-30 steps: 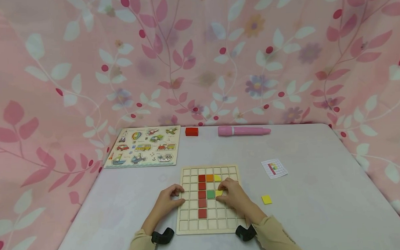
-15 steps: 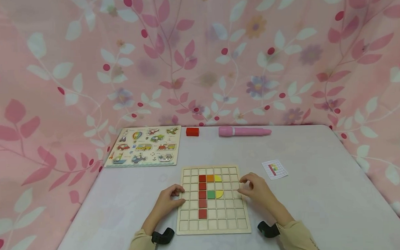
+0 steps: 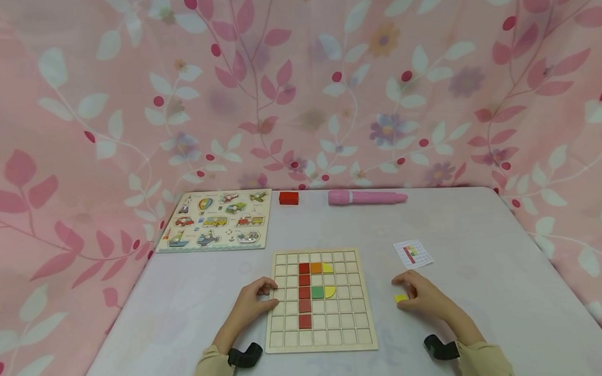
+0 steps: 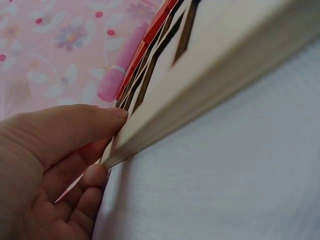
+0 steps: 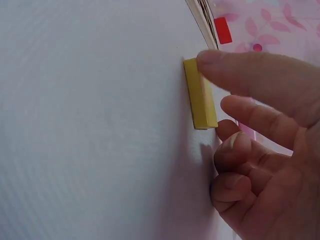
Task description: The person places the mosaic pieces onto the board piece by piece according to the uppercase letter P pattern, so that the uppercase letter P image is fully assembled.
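Observation:
In the head view my left hand [image 3: 257,299] holds the left edge of a wooden grid board [image 3: 348,338]. The left wrist view shows its thumb over the rim and other fingers against the side. On the board are a column of red square tiles [image 3: 304,293], an orange tile [image 3: 316,268], a green tile [image 3: 317,292] and two yellow quarter-round tiles [image 3: 330,292]. My right hand [image 3: 426,297] is right of the board at a loose yellow tile [image 5: 198,97] lying on the table. Its thumb touches the tile's top; the index finger stays apart, spread from the thumb.
A small pattern card [image 3: 413,254] lies just beyond my right hand. Farther back are a vehicle puzzle board [image 3: 222,218], a red block [image 3: 288,198] and a pink marker-shaped tube [image 3: 366,197]. Pink floral cloth [image 3: 297,88] hangs behind the table.
My right hand has left the yellow quarter-round tile on the board and moved right to the loose yellow tile. My left hand stays at the board's edge.

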Action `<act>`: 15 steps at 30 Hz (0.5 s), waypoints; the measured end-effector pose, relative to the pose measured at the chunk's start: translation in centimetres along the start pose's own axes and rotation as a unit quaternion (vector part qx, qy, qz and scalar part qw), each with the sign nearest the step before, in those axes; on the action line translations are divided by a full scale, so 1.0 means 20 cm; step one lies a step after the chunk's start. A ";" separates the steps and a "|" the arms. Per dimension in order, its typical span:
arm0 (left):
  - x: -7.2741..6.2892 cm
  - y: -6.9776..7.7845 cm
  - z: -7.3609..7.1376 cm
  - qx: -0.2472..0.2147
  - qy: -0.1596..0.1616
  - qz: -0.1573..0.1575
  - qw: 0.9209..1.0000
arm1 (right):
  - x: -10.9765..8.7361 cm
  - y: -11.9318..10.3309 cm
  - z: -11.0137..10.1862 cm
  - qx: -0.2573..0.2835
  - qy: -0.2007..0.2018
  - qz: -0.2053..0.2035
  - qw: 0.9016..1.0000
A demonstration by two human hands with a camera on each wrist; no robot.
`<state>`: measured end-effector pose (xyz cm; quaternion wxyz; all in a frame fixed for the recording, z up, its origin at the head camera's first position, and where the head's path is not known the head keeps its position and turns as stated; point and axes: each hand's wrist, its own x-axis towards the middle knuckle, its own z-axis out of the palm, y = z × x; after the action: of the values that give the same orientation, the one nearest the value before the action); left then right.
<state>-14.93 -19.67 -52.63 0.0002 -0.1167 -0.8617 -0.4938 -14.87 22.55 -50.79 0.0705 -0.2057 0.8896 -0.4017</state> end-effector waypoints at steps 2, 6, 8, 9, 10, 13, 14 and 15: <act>0.00 0.00 0.00 -0.003 -0.001 0.000 1.000 | 0.00 0.00 0.00 0.001 -0.002 -0.002 1.000; 0.00 0.00 0.00 0.002 -0.004 0.001 1.000 | 0.00 0.00 0.00 -0.007 -0.004 -0.002 1.000; 0.00 0.00 0.00 0.007 -0.006 0.002 1.000 | -0.01 0.00 0.00 -0.017 -0.005 0.002 1.000; 0.00 -0.01 0.00 0.009 -0.007 0.004 1.000 | -0.01 0.00 0.00 -0.021 -0.004 0.004 1.000; 0.00 -0.01 0.00 0.011 -0.007 0.005 1.000 | -0.01 0.00 0.01 -0.026 -0.004 0.005 1.000; 0.00 -0.01 0.00 0.012 -0.005 0.011 1.000 | -0.01 -0.01 0.01 -0.036 0.004 0.015 0.999; 0.00 -0.01 0.00 0.013 -0.005 0.011 1.000 | -0.01 -0.01 0.01 -0.038 0.007 0.016 0.999; 0.01 -0.01 0.00 0.013 -0.004 0.010 1.000 | -0.01 -0.01 0.02 -0.040 0.010 0.017 0.999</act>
<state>-15.09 -19.74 -52.82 0.0032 -0.1273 -0.8671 -0.4816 -14.57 22.19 -50.80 0.0599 -0.1890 0.9091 -0.3663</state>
